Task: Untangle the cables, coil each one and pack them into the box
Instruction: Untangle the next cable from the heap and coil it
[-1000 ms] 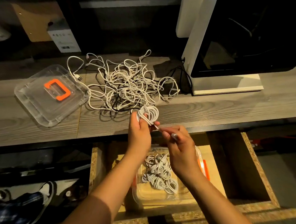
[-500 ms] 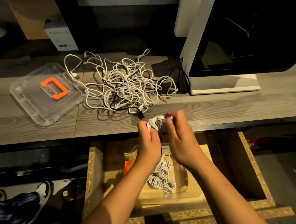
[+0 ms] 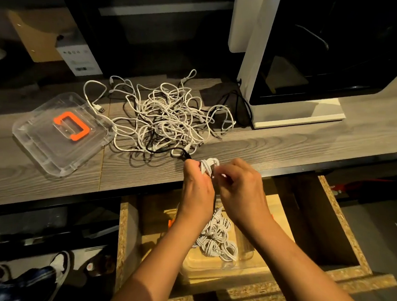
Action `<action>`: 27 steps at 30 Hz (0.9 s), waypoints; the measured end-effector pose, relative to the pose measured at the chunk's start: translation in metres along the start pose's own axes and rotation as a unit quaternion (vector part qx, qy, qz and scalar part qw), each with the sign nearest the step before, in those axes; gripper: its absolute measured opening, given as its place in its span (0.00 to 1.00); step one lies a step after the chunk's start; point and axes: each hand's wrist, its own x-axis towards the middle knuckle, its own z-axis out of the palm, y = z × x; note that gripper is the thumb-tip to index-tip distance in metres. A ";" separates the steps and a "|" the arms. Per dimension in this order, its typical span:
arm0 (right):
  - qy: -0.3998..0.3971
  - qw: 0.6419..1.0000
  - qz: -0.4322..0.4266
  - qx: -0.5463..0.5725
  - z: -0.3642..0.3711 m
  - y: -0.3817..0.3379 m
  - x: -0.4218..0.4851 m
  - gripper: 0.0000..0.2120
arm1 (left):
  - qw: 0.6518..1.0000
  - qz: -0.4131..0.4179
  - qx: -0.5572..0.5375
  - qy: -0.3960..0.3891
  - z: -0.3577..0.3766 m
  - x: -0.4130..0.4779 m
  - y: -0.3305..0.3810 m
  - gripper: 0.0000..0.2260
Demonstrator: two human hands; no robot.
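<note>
Coil of white cable (image 3: 207,165), tightly bundled, pinched between left hand (image 3: 198,190) and right hand (image 3: 241,188).

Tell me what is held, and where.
A coiled white cable: the left hand grips the bundle's left side, the fingers of the right hand pinch its right side.

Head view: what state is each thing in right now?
Coiled cable, held between both hands.
Left hand, grips coiled cable.
Right hand, pinches coiled cable.
Cable pile, tangled on the table.
Box, open, coils inside.
Lid, off, lying on the table.
</note>
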 end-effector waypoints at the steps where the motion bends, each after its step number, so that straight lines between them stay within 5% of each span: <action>1: 0.002 1.000 0.018 0.012 0.000 0.000 -0.001 0.05 | 1.000 -0.002 0.015 -0.018 0.000 -0.001 -0.001 0.07; 4: 0.009 0.993 0.096 0.067 -0.005 -0.002 0.001 0.05 | 0.997 -0.008 0.048 -0.056 -0.002 -0.003 -0.001 0.08; 12: -0.089 0.981 0.130 0.110 -0.014 -0.003 0.004 0.07 | 0.993 -0.050 0.020 -0.104 -0.010 0.002 0.002 0.05; 17: 0.047 0.957 0.214 0.189 -0.006 -0.013 -0.002 0.06 | 0.999 -0.002 0.002 -0.049 -0.006 0.000 0.010 0.06; 20: 0.113 0.944 0.247 0.188 0.000 -0.019 -0.006 0.08 | 0.998 -0.055 -0.013 -0.035 -0.001 -0.002 0.014 0.06; 27: -0.015 0.959 0.214 0.185 -0.012 -0.014 0.002 0.04 | 0.997 -0.062 0.013 -0.046 -0.006 0.004 0.019 0.07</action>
